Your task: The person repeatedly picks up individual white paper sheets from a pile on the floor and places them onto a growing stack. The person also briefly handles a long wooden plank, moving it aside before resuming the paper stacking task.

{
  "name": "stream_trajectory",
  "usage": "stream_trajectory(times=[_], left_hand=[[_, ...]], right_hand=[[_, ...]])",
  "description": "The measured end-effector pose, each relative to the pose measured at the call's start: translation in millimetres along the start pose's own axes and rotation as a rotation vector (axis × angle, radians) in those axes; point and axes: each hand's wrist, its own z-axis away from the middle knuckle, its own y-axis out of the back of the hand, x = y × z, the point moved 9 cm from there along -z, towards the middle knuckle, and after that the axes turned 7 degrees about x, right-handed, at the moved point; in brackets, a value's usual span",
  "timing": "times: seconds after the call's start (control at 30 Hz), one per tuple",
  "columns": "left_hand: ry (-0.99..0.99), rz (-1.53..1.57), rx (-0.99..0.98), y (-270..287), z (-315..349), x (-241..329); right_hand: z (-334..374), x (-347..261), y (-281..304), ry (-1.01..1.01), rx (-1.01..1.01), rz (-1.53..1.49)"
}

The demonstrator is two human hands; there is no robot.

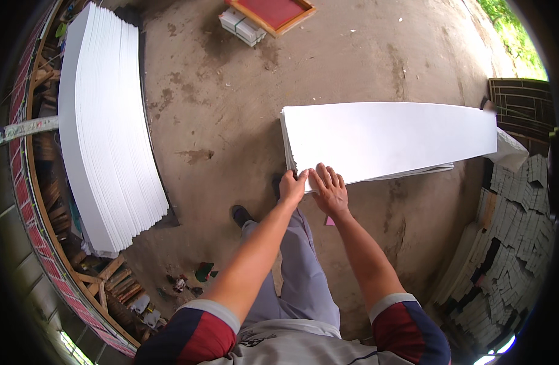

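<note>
A stack of long white sheets (389, 137) lies in front of me, stretching off to the right. Its near left corner is where both of my hands are. My left hand (293, 188) grips the edge at that corner, its thumb toward the right hand; the fingers are partly hidden. Close beside it, my right hand (330, 190) rests flat on the top sheet by the near edge, fingers stretched out. A few lower sheets stick out unevenly under the near long edge.
A tall stack of white sheets (109, 134) stands at the left, beside a shelf of wood pieces. Far ahead, an orange-framed red panel (273, 13) rests on a tied white bundle (241, 27). Piled grey-white strips (504, 225) line the right. Scraps (181, 283) lie on the floor.
</note>
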Motion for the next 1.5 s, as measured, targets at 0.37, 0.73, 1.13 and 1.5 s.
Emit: stream_trajectory(times=[0.37,0.73,1.13,1.5], left_hand=[[0.372,-0.018,-0.273,272,24,-52],[-0.868,-1.046,0.326,245,101,91],[-0.634,-0.928,0.328,434,134,66],[-0.519,-0.857,0.691,563,211,-15]], right_hand=[[11,13,49,0.211,0.147,0.094],[-57,-204,80,0.153,-0.106,-0.155],[43,37,142,0.130,-0.049,-0.036],[-13,-17,137,0.107,-0.106,-0.011]])
